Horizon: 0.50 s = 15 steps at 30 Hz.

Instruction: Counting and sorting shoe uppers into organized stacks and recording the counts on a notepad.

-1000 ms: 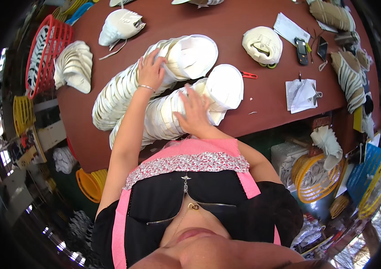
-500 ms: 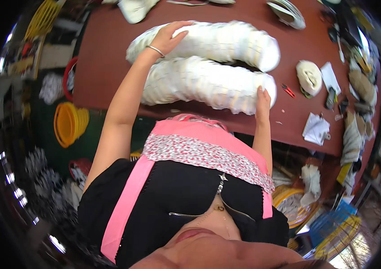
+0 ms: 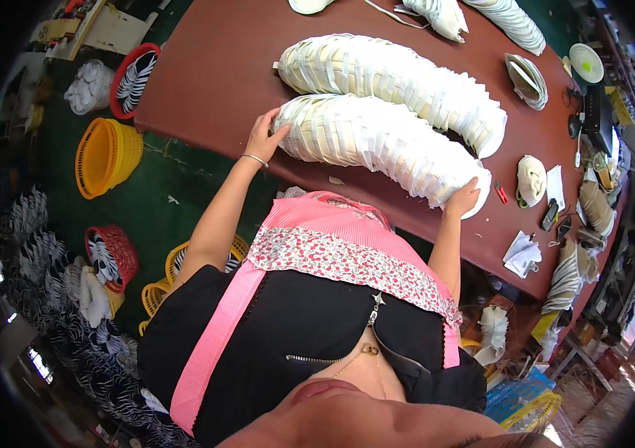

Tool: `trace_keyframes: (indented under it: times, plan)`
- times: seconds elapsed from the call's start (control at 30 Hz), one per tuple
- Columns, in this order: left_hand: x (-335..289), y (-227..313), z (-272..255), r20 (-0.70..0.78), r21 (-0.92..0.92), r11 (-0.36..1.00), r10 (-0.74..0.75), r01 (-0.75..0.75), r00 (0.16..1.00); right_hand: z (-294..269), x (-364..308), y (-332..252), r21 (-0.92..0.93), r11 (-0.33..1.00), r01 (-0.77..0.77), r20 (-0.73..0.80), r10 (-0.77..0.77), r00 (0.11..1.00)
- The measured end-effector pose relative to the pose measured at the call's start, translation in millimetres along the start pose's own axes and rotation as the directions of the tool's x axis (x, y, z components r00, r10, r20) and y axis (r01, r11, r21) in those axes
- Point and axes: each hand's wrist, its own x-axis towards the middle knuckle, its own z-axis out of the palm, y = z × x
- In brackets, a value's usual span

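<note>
Two long rows of white and cream fabric pieces, packed face to face, lie on the brown table. The nearer row has my left hand at its left end, fingers curved round that edge. At its right end my right hand grips the outer pieces, with the thumb on top. Both hands press this row between them. The farther row lies close behind, untouched by either hand. What exactly the pieces are cannot be made out.
Red snips, a cream cloth bundle and papers lie to the right. Farther back is another row of white pieces. Left of the table, a yellow basket and red basins stand on the green floor.
My left hand has come off the farther row and now holds the left end of the nearer one. My right hand stays at the right end. The whole view has turned somewhat.
</note>
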Motion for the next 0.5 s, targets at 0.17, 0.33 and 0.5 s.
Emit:
trace_keyframes:
  times: [0.17,0.33,0.5]
  plan:
    - [7.4,17.0,1.5,-0.024,0.207,0.918,0.351,-0.339,0.936,0.5,-5.7,1.3,0.011,1.0,-0.005,-0.053,0.005,0.999]
    - [13.6,51.3,-8.4,0.209,0.431,0.723,0.502,-0.54,0.839,-0.3,-8.8,3.3,-0.092,0.996,0.008,-0.09,-0.016,0.996]
    - [7.9,72.7,4.6,0.095,0.505,0.774,0.391,-0.383,0.916,1.4,-9.2,6.7,-0.07,0.997,0.02,-0.109,-0.027,0.994]
